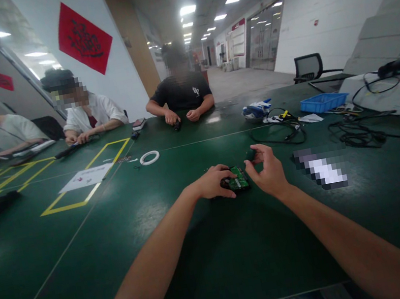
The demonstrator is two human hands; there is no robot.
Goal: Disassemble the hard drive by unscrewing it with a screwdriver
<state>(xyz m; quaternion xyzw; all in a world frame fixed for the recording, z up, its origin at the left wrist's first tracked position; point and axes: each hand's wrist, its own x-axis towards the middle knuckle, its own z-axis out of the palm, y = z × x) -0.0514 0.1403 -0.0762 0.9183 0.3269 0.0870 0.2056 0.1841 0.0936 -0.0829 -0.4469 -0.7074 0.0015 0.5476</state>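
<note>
One green circuit board (pixel 242 179) in a dark casing is resting on a green table (pixel 191 274). The left hand (pixel 216 181) is gripping the board's left end; the right hand (pixel 270 170), just right of it, is pinching one small dark object (pixel 250 154). The board is probably going to handle as light, stiff and fragile, so the casing edges are looking safest to hold. Beyond the board, one white ring (pixel 151 163) is lying leftward, one blue tray (pixel 323 104) is sitting rightward, and three people are sitting.
</note>
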